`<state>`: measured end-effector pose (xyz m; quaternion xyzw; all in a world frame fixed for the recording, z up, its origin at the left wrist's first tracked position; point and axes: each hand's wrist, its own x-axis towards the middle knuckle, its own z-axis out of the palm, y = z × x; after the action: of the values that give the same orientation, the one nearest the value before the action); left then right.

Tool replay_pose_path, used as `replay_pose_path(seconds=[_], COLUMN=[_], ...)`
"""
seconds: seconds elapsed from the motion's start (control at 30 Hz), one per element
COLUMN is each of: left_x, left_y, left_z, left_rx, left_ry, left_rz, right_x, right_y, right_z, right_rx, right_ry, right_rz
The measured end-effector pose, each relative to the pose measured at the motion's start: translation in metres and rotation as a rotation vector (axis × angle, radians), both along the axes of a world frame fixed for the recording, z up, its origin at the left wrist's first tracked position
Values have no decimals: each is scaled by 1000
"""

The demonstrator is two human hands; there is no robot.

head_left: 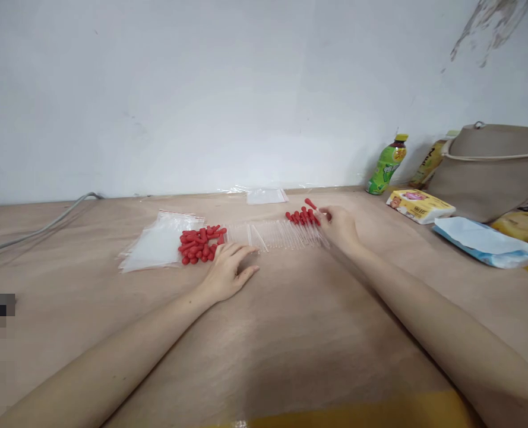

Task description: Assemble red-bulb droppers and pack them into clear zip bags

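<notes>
A loose pile of red rubber bulbs (198, 244) lies left of a row of thin clear tubes (272, 235). At the row's right end, several tubes carry red bulbs (300, 216) on their far ends. My right hand (338, 226) pinches a red bulb (310, 204) there, its fingertips at the bulb's near end. My left hand (230, 270) rests between the pile and the tubes, fingers apart and pointing right, with nothing held. Left of the pile is a stack of clear zip bags (154, 246).
Another clear bag (266, 196) lies by the wall. To the right stand a green bottle (386, 166), a yellow tissue pack (419, 205), a blue-white packet (484, 241) and a beige bag (490, 178). A grey cable (50, 224) runs at the left.
</notes>
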<state>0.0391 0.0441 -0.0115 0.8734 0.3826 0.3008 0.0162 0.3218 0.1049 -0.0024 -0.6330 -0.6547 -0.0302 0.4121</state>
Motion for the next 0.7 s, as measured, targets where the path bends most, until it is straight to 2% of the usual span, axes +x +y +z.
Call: replay_pose_path(seconds=[0.1, 0.23, 0.5, 0.63, 0.7], left_x=[1, 1, 0, 0, 1], left_y=[0, 1, 2, 2, 1], left_z=[-1, -2, -4, -3, -2], left_rx=[-34, -36, -57, -71, -76], left_ry=[13, 19, 29, 33, 40], left_rz=[-5, -3, -9, -11, -7], right_x=[8, 2, 0, -1, -7], right_y=[6, 4, 2, 0, -4], right_z=[-4, -9, -14, -13, -11], right_rx=[-60, -107, -173, -155, -122], right_ry=[79, 48, -90, -106, -103], right_rz=[-102, -134, -116, -138, -87])
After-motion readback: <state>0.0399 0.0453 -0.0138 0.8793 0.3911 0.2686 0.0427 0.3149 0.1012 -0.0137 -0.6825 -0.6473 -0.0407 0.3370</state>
